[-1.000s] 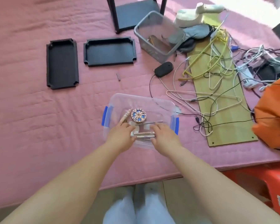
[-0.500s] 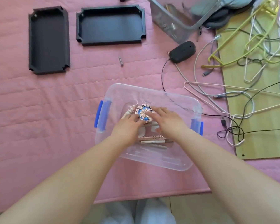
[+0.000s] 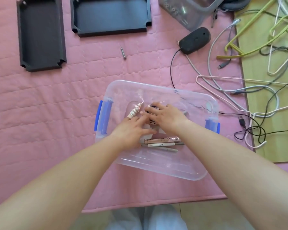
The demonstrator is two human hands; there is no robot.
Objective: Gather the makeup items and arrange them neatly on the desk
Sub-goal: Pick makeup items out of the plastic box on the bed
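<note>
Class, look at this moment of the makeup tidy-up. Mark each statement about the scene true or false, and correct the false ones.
1. Both hands reach inside the clear bin. True.
2. The right hand lies on the round patterned compact. True.
3. The makeup pencils lie in a black tray. False: they lie in the clear bin, beside the left hand.
4. The two black trays hold makeup. False: nothing shows inside them.
5. The black mouse sits in the bin. False: it lies on the pink cover beyond it.
</note>
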